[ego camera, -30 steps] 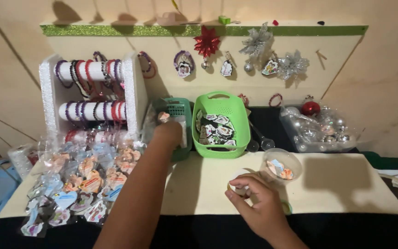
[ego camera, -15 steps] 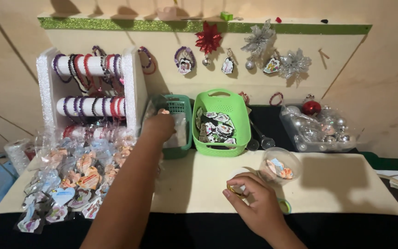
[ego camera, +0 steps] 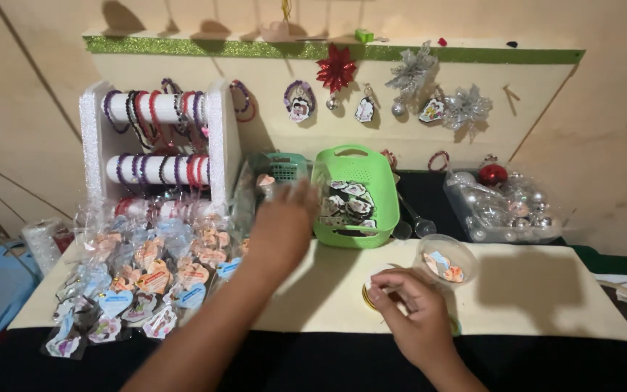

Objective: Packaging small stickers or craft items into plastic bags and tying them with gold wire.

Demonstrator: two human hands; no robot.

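A: Nearest, right hand (ego camera: 416, 313) pinches a small pale piece over a gold ring (ego camera: 369, 296), beside the clear bowl (ego camera: 447, 258).

B: Left hand (ego camera: 282, 226)?

A: Blurred; grip can't be judged. It hides the teal basket (ego camera: 282, 168). Green basket (ego camera: 358, 192) behind.

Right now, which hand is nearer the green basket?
Left. The left hand is just left of the green basket, blurred, its fingers near the rim. The right hand rests lower on the table, near a clear bowl.
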